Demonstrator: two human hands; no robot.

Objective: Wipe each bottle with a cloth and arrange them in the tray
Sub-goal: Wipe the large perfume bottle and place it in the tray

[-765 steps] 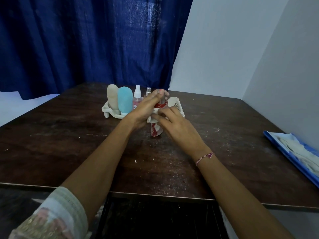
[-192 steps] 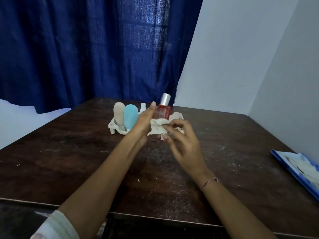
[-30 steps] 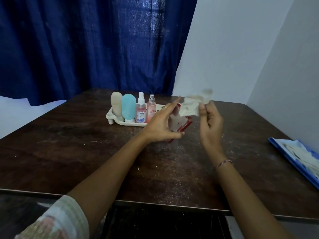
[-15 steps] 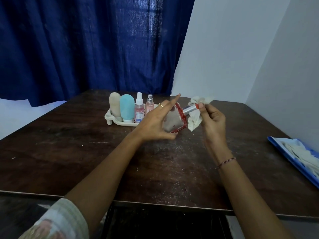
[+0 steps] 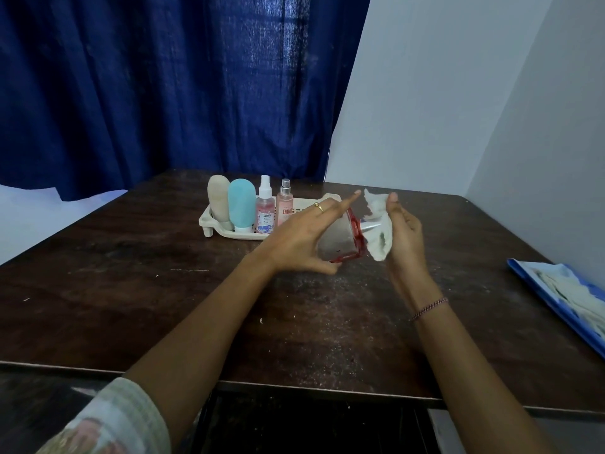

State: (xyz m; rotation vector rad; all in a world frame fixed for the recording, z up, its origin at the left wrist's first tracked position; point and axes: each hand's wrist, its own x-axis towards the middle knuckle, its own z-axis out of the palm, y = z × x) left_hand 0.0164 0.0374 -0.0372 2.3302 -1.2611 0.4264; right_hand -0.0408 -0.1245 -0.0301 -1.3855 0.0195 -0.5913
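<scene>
My left hand (image 5: 302,235) holds a red-edged bottle (image 5: 340,240) on its side above the table, between thumb and straight fingers, its silver cap pointing right. My right hand (image 5: 404,235) grips a white cloth (image 5: 378,229) wrapped round that cap. Behind them a cream tray (image 5: 209,219) carries a beige tube (image 5: 218,201), a light blue tube (image 5: 241,204) and two pink spray bottles (image 5: 265,209), (image 5: 284,204), all upright in a row.
The dark wooden table (image 5: 163,290) runs to a near edge at the bottom of the view. A blue tray with white cloths (image 5: 566,296) lies at the right edge. A blue curtain hangs behind, and white walls close the right side.
The bottle has tilted further onto its side in my left hand. My right hand has brought the cloth down from above onto the silver cap.
</scene>
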